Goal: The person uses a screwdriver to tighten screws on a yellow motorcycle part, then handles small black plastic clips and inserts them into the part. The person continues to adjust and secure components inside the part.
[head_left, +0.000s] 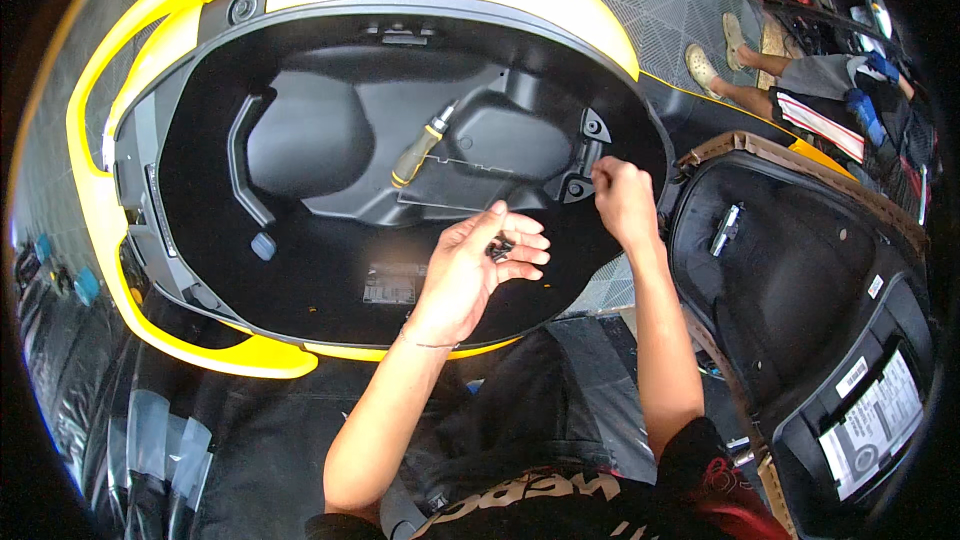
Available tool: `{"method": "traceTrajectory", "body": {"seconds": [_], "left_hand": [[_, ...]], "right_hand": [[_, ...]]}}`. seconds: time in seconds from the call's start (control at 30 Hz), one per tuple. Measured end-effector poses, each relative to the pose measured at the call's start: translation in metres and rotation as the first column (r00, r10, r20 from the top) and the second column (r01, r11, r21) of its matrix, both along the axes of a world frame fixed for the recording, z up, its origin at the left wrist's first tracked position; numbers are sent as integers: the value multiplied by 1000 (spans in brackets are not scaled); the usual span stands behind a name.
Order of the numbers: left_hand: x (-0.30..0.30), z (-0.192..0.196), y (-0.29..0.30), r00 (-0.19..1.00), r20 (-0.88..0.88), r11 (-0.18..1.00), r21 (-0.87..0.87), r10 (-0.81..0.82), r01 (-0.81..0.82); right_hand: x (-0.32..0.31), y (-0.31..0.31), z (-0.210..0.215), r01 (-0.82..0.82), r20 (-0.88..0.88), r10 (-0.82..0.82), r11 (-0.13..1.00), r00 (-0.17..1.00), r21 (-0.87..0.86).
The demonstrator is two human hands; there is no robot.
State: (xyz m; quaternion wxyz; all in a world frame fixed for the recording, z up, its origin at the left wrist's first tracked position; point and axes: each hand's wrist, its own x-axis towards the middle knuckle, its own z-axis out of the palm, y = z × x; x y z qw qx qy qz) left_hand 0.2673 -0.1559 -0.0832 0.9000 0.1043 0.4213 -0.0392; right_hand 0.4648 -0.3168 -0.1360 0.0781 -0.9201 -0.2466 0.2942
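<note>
My left hand (465,270) is turned palm up over the black under-seat storage bin (500,285) of a yellow scooter. Several small black screws (499,248) lie in its cupped fingers. At the bin's right end, my right hand (626,202) is closed, its fingertips bunched beside the black hinge bracket (592,127). Whatever those fingertips may hold is hidden. A screwdriver (420,155) with a yellow and black handle lies on the bin floor, beyond my left hand.
On the right rests a scooter seat (770,240), its black underside up, in a cardboard box (722,148). A yellow grab rail (85,120) curves round the bin's left end. Another person's legs and clog-type shoes (702,70) show at the upper right.
</note>
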Motion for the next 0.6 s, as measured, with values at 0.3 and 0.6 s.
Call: {"method": "traceTrajectory", "body": {"seconds": [0.3, 0.6], "left_hand": [[-32, 2, 20, 994, -71, 991, 115, 78, -70], [-33, 15, 10, 994, -50, 993, 65, -93, 96]], "right_hand": [[-65, 38, 74, 85, -248, 39, 877, 968, 473], [-102, 50, 95, -139, -149, 256, 831, 955, 539]]}}
